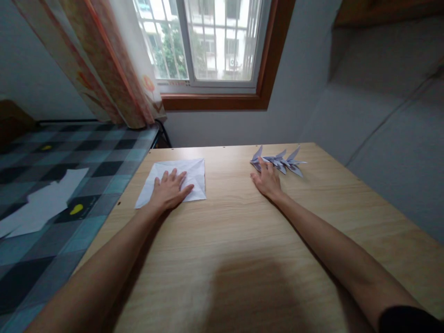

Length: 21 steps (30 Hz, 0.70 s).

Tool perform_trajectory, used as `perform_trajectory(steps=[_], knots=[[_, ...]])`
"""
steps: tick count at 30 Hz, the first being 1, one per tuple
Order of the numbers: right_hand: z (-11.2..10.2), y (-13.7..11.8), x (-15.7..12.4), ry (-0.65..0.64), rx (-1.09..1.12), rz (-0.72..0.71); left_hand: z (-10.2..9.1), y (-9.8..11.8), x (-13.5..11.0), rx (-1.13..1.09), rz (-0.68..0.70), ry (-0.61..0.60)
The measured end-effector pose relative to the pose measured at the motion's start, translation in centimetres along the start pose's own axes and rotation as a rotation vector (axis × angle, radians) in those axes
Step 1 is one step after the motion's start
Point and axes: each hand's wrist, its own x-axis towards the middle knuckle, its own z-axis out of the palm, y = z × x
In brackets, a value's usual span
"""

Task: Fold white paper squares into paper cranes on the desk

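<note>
My left hand [169, 188] lies flat with fingers spread on a creased square sheet of white paper [197, 178], at the far left of the wooden table [222, 231]. Farther right, my right hand [268, 180] reaches to a row of folded paper cranes [279, 162]; several pointed wings and tails stick up, in greyish white. The right fingers are stretched out and touch the left end of the row. Part of that end is hidden under them.
A bed with a checked blue and black cover [114, 171] stands along the table's left side, with white paper sheets [48, 199] on it. A curtain [114, 60] hangs by the window [222, 41] behind. A wall [391, 115] borders the right.
</note>
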Motion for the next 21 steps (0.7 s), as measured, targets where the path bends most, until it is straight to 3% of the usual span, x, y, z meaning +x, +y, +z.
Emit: perform_trajectory(steps=[5,9,11,13,15,19,21], knots=[[0.5,0.4,1.0,-0.047,0.124,0.015,0.2,0.8,1.6,-0.016,0.042,-0.083],[-0.3,0.5,0.4,0.061,0.386,-0.024,-0.1,-0.3,3.0,-0.015,0.096,-0.081],[-0.9,0.3,-0.4,0.129,0.542,-0.014,-0.6,0.2,3.0,-0.028,0.12,-0.001],[-1.4,-0.2,-1.7,0.171,0.687,0.029,-1.0,2.2,2.1,-0.12,0.156,0.142],[-1.9,-1.2,-3.3,0.15,0.821,0.068,-1.2,5.4,0.3,-0.349,0.24,0.243],[-2.7,-3.7,-6.3,0.026,1.018,0.102,-0.6,12.7,-4.6,-0.764,0.391,0.25],[-3.0,-4.7,-7.2,0.002,1.071,0.127,-0.1,14.8,-6.3,-0.854,0.39,0.261]])
